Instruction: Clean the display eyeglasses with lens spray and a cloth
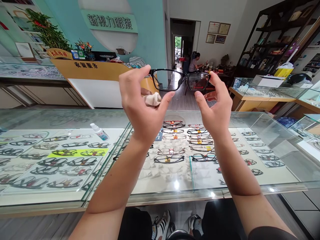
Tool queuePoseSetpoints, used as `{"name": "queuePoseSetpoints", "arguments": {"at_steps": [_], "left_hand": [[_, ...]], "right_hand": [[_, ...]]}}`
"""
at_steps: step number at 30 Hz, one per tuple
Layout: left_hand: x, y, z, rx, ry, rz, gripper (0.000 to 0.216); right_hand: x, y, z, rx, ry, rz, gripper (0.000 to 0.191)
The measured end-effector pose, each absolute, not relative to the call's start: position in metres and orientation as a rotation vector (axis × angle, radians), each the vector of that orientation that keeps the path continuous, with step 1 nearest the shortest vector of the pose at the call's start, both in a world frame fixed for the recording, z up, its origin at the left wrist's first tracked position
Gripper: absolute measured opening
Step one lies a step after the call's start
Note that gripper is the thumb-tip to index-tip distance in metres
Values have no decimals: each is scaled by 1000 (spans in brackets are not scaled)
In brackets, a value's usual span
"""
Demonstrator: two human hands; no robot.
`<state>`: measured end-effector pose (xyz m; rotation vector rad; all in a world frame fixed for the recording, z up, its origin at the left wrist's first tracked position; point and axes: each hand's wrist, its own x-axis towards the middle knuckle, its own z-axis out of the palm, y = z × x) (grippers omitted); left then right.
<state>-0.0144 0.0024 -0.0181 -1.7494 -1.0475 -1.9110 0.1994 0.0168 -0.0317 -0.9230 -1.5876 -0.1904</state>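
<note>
Glasses: we hold the black-framed glasses [180,80] up above the table [160,196], well clear of its glass top, lenses facing us.
Left grip: our left hand [142,106] is pinched on one end of the frame, with a beige cloth [153,99] tucked under its fingers.
Right grip: our right hand [216,106] is closed on the other end, finger on top, thumb below.
Why so: we judge that holding the ends keeps fingers off the lenses, and the height puts light behind them.
On the table: a small spray bottle [99,131] lies on the glass; rows of frames sit beneath.
Writing: beyond the table, the wall sign [110,21] reads 新视力眼镜 and the yellow panel [85,65] reads 收银服务. The red print on one lens is too small to read.
</note>
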Motion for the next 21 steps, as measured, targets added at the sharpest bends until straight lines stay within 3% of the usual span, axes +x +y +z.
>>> {"name": "queuePoseSetpoints", "arguments": {"at_steps": [21], "left_hand": [[-24,29,-31,-1932,-1075,-2014,76]], "right_hand": [[199,13,-31,-827,-1509,-243,62]]}}
